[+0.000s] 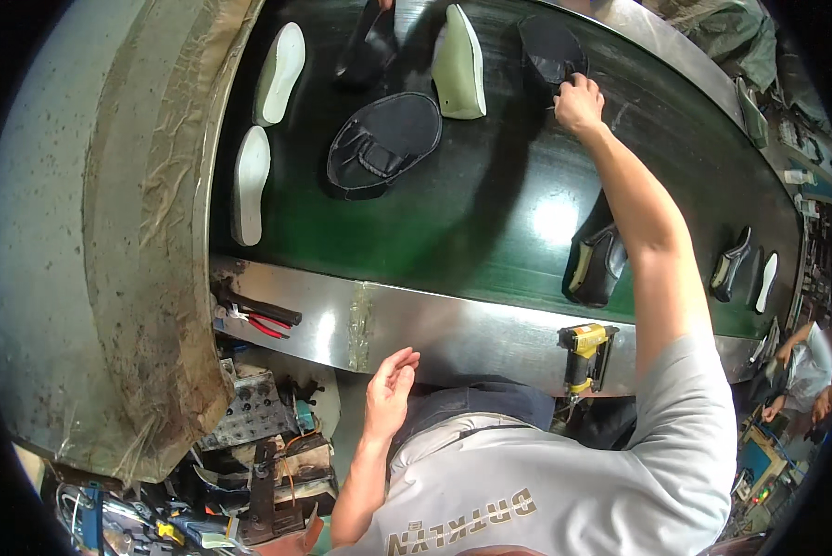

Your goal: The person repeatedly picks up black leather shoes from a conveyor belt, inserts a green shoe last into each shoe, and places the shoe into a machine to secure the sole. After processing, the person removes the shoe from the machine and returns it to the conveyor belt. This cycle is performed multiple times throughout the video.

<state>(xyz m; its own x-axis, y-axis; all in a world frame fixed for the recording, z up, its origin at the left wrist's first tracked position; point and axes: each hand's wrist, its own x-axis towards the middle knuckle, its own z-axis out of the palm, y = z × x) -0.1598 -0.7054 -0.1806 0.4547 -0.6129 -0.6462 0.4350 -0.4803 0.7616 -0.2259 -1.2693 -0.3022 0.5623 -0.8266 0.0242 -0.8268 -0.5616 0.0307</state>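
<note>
My right hand [580, 105] reaches far across the dark green conveyor belt, its fingers closed on the near edge of a black shoe upper [547, 48]. My left hand [388, 394] is empty, fingers stretched out, just in front of the belt's metal rim. A second black shoe upper [386, 139] lies on the belt, left of a pale green shoe last [460, 65] with a white bottom. Between my right arm and the rim sits a lasted black shoe [597, 266].
Two white soles [279, 74] lie at the belt's left. On the metal rim [434, 320] are red-handled pliers [266, 322] and a yellow staple gun [583, 357]. Another person's fingertip touches a black piece [369, 46] at the far edge. Co-workers [810, 371] are at right.
</note>
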